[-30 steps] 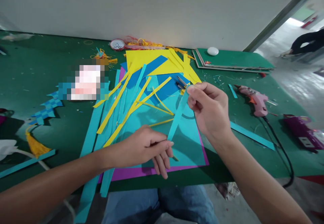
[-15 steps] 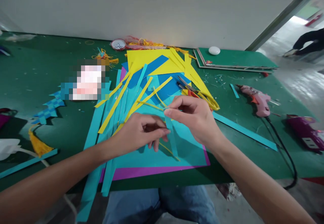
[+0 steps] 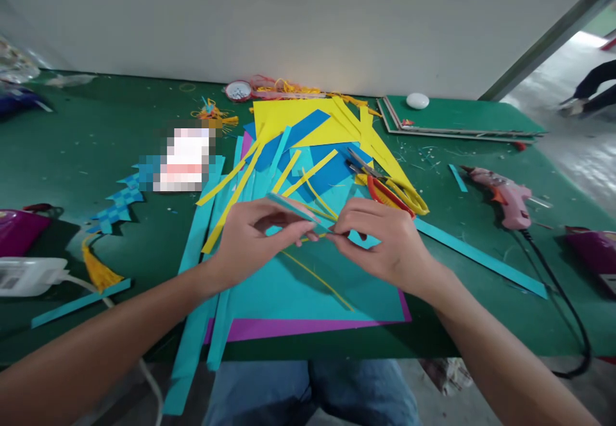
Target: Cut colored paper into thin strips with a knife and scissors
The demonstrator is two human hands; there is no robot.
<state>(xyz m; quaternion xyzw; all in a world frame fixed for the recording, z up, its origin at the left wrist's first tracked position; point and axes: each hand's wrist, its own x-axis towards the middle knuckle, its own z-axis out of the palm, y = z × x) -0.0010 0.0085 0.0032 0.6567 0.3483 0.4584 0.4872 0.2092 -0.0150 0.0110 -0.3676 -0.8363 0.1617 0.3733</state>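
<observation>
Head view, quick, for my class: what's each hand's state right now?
Left hand: closed, holding a light-blue strip.
Right hand: closed, pinching the same strip.

A green table (image 3: 163,240) bears layered paper sheets (image 3: 289,298) and a pink glue gun (image 3: 514,203).
</observation>
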